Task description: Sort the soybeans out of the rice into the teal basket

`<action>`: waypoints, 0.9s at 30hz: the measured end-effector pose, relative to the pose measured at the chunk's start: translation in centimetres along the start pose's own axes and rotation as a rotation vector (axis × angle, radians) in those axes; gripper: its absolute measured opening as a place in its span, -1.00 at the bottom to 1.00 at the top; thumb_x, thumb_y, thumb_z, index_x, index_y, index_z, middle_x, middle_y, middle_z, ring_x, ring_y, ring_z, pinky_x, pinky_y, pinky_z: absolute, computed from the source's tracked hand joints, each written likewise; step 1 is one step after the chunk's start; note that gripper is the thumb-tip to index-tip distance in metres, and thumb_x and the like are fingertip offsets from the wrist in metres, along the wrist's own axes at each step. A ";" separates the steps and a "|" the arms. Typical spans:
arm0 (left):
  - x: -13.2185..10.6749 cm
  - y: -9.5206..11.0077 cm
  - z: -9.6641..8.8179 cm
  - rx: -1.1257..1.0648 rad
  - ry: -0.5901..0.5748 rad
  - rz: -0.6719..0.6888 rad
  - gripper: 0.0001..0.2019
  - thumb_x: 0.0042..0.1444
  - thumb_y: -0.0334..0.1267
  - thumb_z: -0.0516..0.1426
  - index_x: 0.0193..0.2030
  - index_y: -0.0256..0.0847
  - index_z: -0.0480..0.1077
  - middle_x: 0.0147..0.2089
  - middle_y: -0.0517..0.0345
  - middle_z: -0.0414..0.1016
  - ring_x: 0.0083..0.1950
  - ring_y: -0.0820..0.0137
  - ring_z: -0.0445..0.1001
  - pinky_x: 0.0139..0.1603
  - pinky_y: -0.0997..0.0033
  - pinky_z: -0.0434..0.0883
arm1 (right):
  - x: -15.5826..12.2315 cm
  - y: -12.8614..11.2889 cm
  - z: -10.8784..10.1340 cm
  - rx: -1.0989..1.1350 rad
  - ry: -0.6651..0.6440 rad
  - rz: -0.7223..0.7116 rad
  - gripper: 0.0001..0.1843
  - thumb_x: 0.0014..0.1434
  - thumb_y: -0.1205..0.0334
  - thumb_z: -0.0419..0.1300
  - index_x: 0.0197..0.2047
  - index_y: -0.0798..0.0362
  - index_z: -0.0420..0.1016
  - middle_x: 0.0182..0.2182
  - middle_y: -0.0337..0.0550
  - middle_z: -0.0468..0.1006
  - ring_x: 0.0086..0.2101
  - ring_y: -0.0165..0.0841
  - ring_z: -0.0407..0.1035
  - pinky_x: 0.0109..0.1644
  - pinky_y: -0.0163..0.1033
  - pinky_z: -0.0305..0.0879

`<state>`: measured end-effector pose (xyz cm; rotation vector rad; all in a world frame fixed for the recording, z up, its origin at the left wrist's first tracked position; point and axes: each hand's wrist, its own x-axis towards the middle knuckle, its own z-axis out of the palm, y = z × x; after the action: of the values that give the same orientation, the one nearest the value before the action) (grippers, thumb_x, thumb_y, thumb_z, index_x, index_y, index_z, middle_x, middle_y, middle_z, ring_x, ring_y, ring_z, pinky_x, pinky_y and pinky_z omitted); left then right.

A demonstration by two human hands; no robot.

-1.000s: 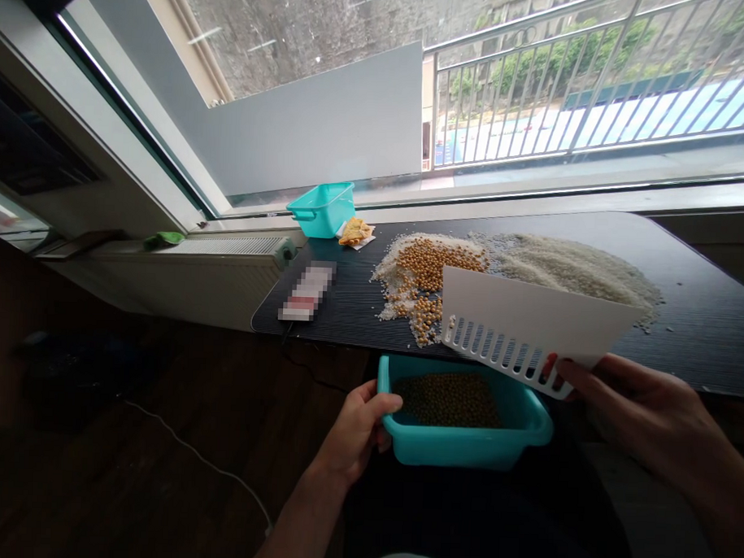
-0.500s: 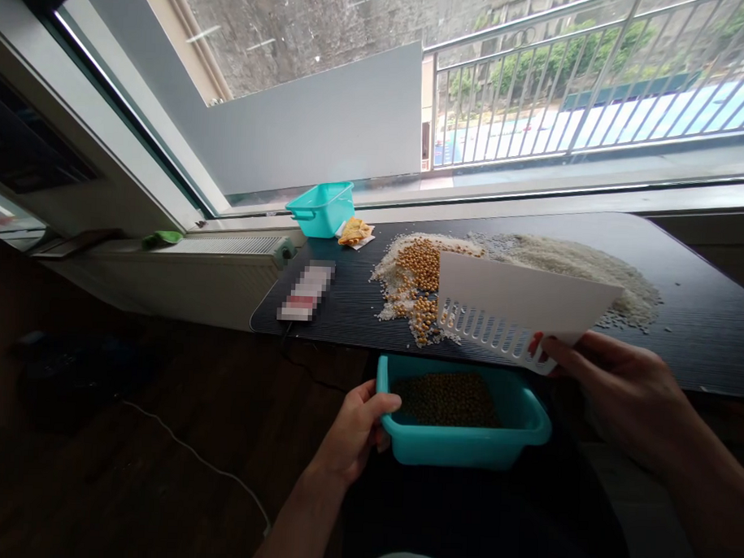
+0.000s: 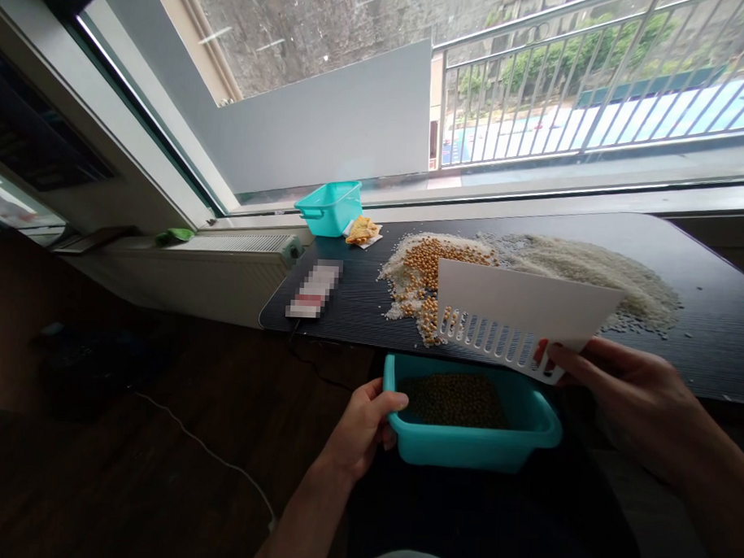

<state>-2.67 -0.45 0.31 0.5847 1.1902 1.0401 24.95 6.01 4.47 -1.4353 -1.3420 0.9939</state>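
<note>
My left hand (image 3: 360, 429) grips the left rim of a teal tub (image 3: 473, 449) held below the table's front edge; brownish beans (image 3: 456, 400) lie inside it. My right hand (image 3: 618, 393) pinches the lower right corner of a white slotted scraper (image 3: 523, 313), which stands tilted on the black table (image 3: 712, 323) near the front edge. Behind the scraper lies a heap of yellow beans (image 3: 433, 265) mixed with white rice, and a wide spread of rice (image 3: 586, 266) extends to the right.
A second teal tub (image 3: 330, 206) stands at the table's back left by the window, with a yellow wrapper (image 3: 361, 230) beside it. A blurred flat object (image 3: 314, 289) lies on the table's left. A radiator (image 3: 207, 257) is at left; a white cable (image 3: 207, 452) runs over the dark floor.
The scraper has moved left and slightly away from me along the table's front, its slotted edge now against the bean heap. My left hand and the tub stay put.
</note>
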 end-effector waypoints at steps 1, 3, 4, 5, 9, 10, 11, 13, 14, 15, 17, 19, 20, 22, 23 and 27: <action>0.0 0.0 0.0 -0.002 -0.002 0.000 -0.71 -0.23 -0.16 0.34 -0.49 -0.20 0.32 -0.73 0.43 0.16 -0.72 0.62 0.04 -0.70 0.58 0.00 | 0.0 0.1 0.0 0.004 0.011 -0.001 -0.50 -0.28 -0.37 0.43 -0.42 -0.15 0.71 -0.43 -0.19 0.70 -0.42 -0.18 0.52 -0.25 -0.08 0.54; 0.1 0.0 -0.1 -0.005 -0.006 -0.001 -0.72 -0.22 -0.16 0.34 -0.49 -0.20 0.33 -0.74 0.43 0.15 -0.72 0.62 0.04 -0.70 0.58 0.01 | 0.0 0.2 0.0 0.006 0.023 -0.002 -0.51 -0.27 -0.38 0.42 -0.44 -0.16 0.70 -0.43 -0.21 0.70 -0.41 -0.16 0.53 -0.23 -0.08 0.55; 0.1 0.0 -0.1 -0.008 -0.007 -0.001 -0.72 -0.22 -0.16 0.34 -0.49 -0.20 0.32 -0.74 0.43 0.15 -0.72 0.62 0.04 -0.70 0.58 0.01 | 0.1 0.2 0.1 0.001 0.024 0.001 -0.50 -0.27 -0.39 0.41 -0.44 -0.17 0.70 -0.43 -0.21 0.70 -0.41 -0.16 0.53 -0.22 -0.07 0.55; 0.1 0.0 -0.2 -0.010 -0.008 -0.001 -0.72 -0.22 -0.16 0.34 -0.49 -0.19 0.32 -0.74 0.43 0.15 -0.72 0.62 0.04 -0.70 0.58 0.02 | 0.1 0.2 0.1 -0.005 0.021 0.007 -0.49 -0.28 -0.39 0.41 -0.43 -0.17 0.71 -0.43 -0.21 0.71 -0.40 -0.16 0.54 -0.22 -0.07 0.55; 0.1 0.1 -0.1 -0.013 -0.008 0.002 -0.71 -0.22 -0.15 0.34 -0.49 -0.20 0.32 -0.73 0.43 0.16 -0.72 0.62 0.05 -0.70 0.57 0.00 | -0.1 -0.2 0.0 -0.020 -0.008 0.021 -0.49 -0.31 -0.37 0.43 -0.40 -0.18 0.71 -0.42 -0.24 0.71 -0.39 -0.16 0.56 -0.22 -0.07 0.56; 0.0 0.1 -0.1 -0.012 -0.007 0.004 -0.71 -0.22 -0.15 0.34 -0.49 -0.20 0.32 -0.73 0.43 0.16 -0.72 0.62 0.05 -0.70 0.57 0.00 | -0.1 -0.3 0.0 -0.013 -0.007 0.015 -0.50 -0.30 -0.36 0.43 -0.41 -0.18 0.71 -0.42 -0.24 0.71 -0.39 -0.16 0.56 -0.22 -0.08 0.56; 0.0 0.1 -0.1 -0.009 -0.007 0.005 -0.71 -0.22 -0.15 0.34 -0.49 -0.20 0.32 -0.73 0.43 0.16 -0.72 0.62 0.05 -0.70 0.57 -0.01 | -0.2 -0.4 0.0 -0.005 -0.007 0.009 -0.51 -0.29 -0.35 0.43 -0.41 -0.17 0.71 -0.42 -0.24 0.71 -0.40 -0.16 0.55 -0.23 -0.09 0.56; -0.1 0.1 0.0 -0.008 -0.005 0.007 -0.70 -0.22 -0.15 0.35 -0.50 -0.20 0.32 -0.74 0.43 0.15 -0.72 0.62 0.04 -0.70 0.57 -0.01 | -0.2 -0.5 0.1 0.001 0.003 -0.007 -0.51 -0.28 -0.35 0.43 -0.42 -0.16 0.71 -0.44 -0.23 0.71 -0.41 -0.17 0.54 -0.25 -0.10 0.55; -0.1 0.1 0.0 -0.008 -0.004 0.006 -0.70 -0.23 -0.15 0.35 -0.50 -0.19 0.31 -0.74 0.44 0.15 -0.72 0.62 0.04 -0.70 0.57 -0.02 | -0.2 -0.6 0.1 -0.005 0.005 -0.011 -0.50 -0.28 -0.36 0.43 -0.43 -0.14 0.71 -0.45 -0.21 0.71 -0.42 -0.17 0.53 -0.26 -0.10 0.54; -0.1 0.1 0.0 -0.008 -0.002 0.005 -0.70 -0.23 -0.15 0.35 -0.51 -0.19 0.31 -0.74 0.44 0.14 -0.73 0.63 0.03 -0.70 0.58 -0.02 | -0.1 -0.7 0.1 -0.015 -0.001 -0.007 -0.49 -0.29 -0.35 0.43 -0.44 -0.11 0.71 -0.46 -0.19 0.71 -0.43 -0.17 0.53 -0.26 -0.10 0.54; -0.1 0.1 0.1 -0.010 0.002 0.003 -0.69 -0.24 -0.14 0.35 -0.51 -0.19 0.30 -0.75 0.44 0.13 -0.73 0.63 0.03 -0.70 0.58 -0.03 | -0.1 -0.9 0.2 -0.023 -0.016 0.017 -0.48 -0.32 -0.34 0.44 -0.44 -0.07 0.71 -0.46 -0.17 0.71 -0.43 -0.18 0.53 -0.27 -0.10 0.54; -0.1 0.1 0.1 -0.004 0.004 0.002 -0.69 -0.24 -0.13 0.35 -0.51 -0.19 0.31 -0.75 0.44 0.14 -0.73 0.63 0.03 -0.70 0.58 -0.03 | -0.2 -1.1 0.2 -0.015 -0.024 0.046 -0.49 -0.34 -0.30 0.45 -0.44 -0.06 0.72 -0.44 -0.16 0.71 -0.42 -0.18 0.53 -0.27 -0.11 0.54; 0.0 0.1 0.1 -0.001 0.006 0.002 -0.69 -0.24 -0.13 0.35 -0.50 -0.19 0.31 -0.75 0.44 0.14 -0.73 0.63 0.03 -0.70 0.58 -0.03 | -0.3 -1.3 0.1 -0.012 -0.024 0.054 -0.51 -0.34 -0.27 0.45 -0.43 -0.06 0.73 -0.44 -0.17 0.72 -0.42 -0.18 0.54 -0.26 -0.11 0.54; 0.0 0.2 0.1 0.004 0.013 0.001 -0.69 -0.25 -0.13 0.35 -0.49 -0.20 0.32 -0.74 0.44 0.15 -0.73 0.63 0.04 -0.70 0.57 -0.03 | -0.6 -1.5 0.0 -0.011 -0.010 0.056 -0.55 -0.32 -0.22 0.45 -0.43 -0.07 0.73 -0.44 -0.18 0.72 -0.42 -0.18 0.54 -0.24 -0.11 0.54; 0.0 0.2 0.1 0.006 0.017 0.002 -0.69 -0.26 -0.13 0.35 -0.49 -0.20 0.32 -0.74 0.44 0.16 -0.73 0.62 0.05 -0.70 0.57 -0.02 | -0.7 -1.5 -0.1 -0.014 -0.001 0.053 -0.57 -0.31 -0.21 0.45 -0.43 -0.07 0.73 -0.44 -0.18 0.72 -0.42 -0.18 0.54 -0.24 -0.11 0.54; 0.0 0.2 0.1 0.006 0.026 0.006 -0.70 -0.27 -0.14 0.34 -0.48 -0.20 0.33 -0.73 0.44 0.17 -0.73 0.62 0.05 -0.71 0.57 -0.02 | -0.8 -1.5 -0.2 -0.010 0.015 0.052 -0.59 -0.32 -0.17 0.46 -0.44 -0.06 0.74 -0.44 -0.16 0.72 -0.43 -0.19 0.53 -0.26 -0.13 0.54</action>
<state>-2.63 -0.39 0.50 0.5810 1.2153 1.0524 24.68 5.20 5.97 -1.4892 -1.3066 1.0099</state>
